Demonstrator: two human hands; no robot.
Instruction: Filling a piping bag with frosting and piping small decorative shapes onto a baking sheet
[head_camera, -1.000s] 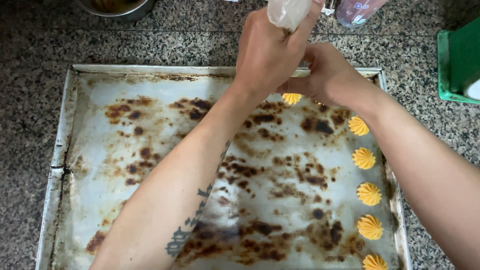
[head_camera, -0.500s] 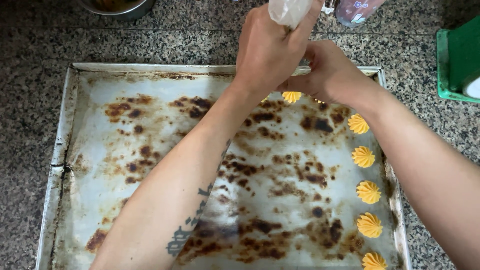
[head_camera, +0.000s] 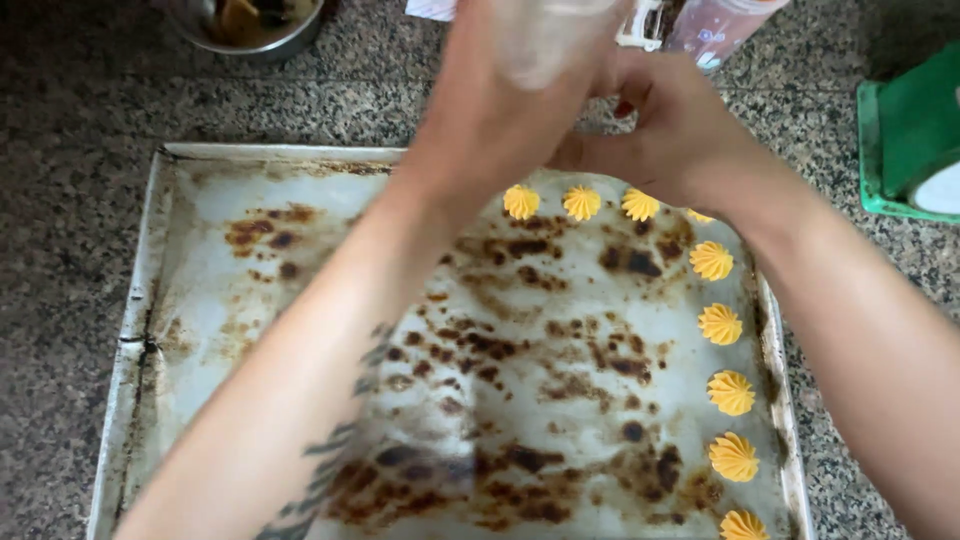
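My left hand (head_camera: 500, 110) grips the top of a clear piping bag (head_camera: 545, 35) above the far edge of a stained metal baking tray (head_camera: 200, 300). My right hand (head_camera: 675, 125) holds the bag's lower end, whose tip is hidden behind the hands. Small orange-yellow piped rosettes (head_camera: 580, 203) sit in a row along the tray's far edge, and more rosettes (head_camera: 720, 325) run down its right side.
The tray rests on a speckled granite counter (head_camera: 60, 200). A metal bowl (head_camera: 250, 25) stands at the back left, a clear patterned bottle (head_camera: 715, 25) at the back, and a green plastic container (head_camera: 910, 135) at the right.
Both hands have moved left along the tray's far edge with the bag. More rosettes now show in the far row than the single one before.
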